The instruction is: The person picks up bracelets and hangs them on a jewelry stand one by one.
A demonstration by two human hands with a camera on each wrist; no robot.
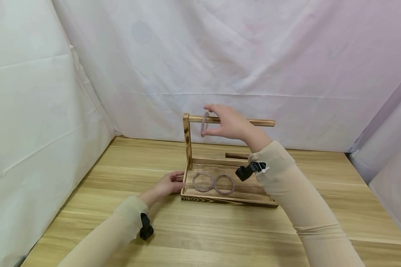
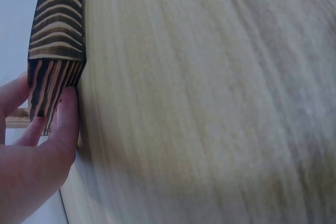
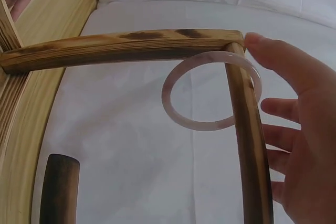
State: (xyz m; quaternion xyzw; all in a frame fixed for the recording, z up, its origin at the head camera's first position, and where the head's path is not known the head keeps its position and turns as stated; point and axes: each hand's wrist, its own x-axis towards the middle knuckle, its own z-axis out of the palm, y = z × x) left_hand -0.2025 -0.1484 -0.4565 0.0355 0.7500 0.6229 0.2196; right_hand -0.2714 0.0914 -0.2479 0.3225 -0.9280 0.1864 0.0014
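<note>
A wooden bangle stand (image 1: 187, 141) has a low tray with a post at its left end and a horizontal bar (image 1: 262, 122) on top. One pale translucent bangle (image 3: 176, 80) hangs around that bar close to the post. My right hand (image 1: 232, 124) reaches around the bar there, thumb and fingers spread on either side, fingertips close by the bangle. Two similar bangles (image 1: 194, 184) lie flat side by side in the tray's left half. My left hand (image 1: 167, 183) holds the tray's left end, with digits at the rim and against the striped end face (image 2: 44, 87).
A short dark wooden bar (image 1: 234, 155) shows behind the tray, partly hidden by the right forearm. The stand rests on a wood-grain table (image 1: 200, 230). White cloth (image 1: 147, 66) hangs behind the table and along both sides.
</note>
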